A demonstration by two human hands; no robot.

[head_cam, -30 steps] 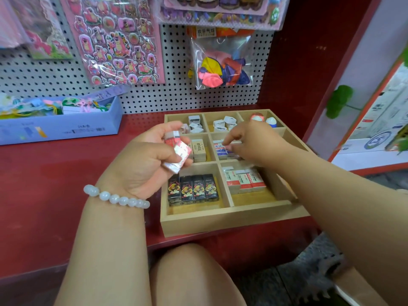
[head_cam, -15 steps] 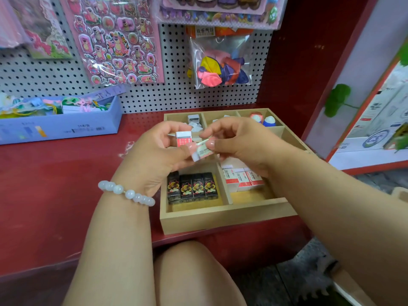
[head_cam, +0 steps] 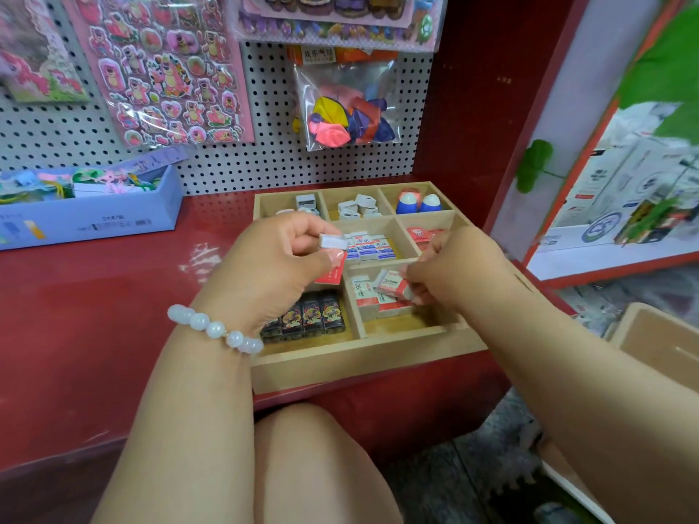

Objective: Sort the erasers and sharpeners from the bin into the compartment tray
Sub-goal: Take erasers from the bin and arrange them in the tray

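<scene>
1. Red shelving (head_cam: 94, 315) carries your work, backed by a white pegboard (head_cam: 264, 160) hung with a pink bear sticker sheet (head_cam: 166, 70) and a clear bag of balloons (head_cam: 346, 107).
2. To your left a blue box (head_cam: 87, 217) of mixed stationery sits against the pegboard, well apart from the wooden compartment tray (head_cam: 359, 366).
3. Your left hand (head_cam: 272, 270), with a white bead bracelet (head_cam: 213, 329) at the wrist, hovers over the tray's left side; its fingers curl round a red-and-white eraser (head_cam: 333, 272) and pinch a small white piece (head_cam: 333, 242) above it.
4. Your right hand (head_cam: 454, 270) pinches a red-and-white eraser (head_cam: 393, 283), tilted, just above the near-right compartment, where matching erasers (head_cam: 365, 296) lie.
5. Your hands cover part of the middle row; the middle-left compartment is hidden behind your left hand.
6. Black erasers with dragon print (head_cam: 310, 317) stand side by side in the near-left compartment.
7. Blue-and-white erasers (head_cam: 372, 247) fill the middle compartment; a red packet (head_cam: 421, 233) lies in the one to its right.
8. Along the back row lie small white sharpeners (head_cam: 359, 206) in the left and middle compartments and two blue-and-white egg-shaped pieces (head_cam: 418, 202) on the right.
9. A wooden bin (head_cam: 658, 334) shows at the right edge, beside your right forearm.
</scene>
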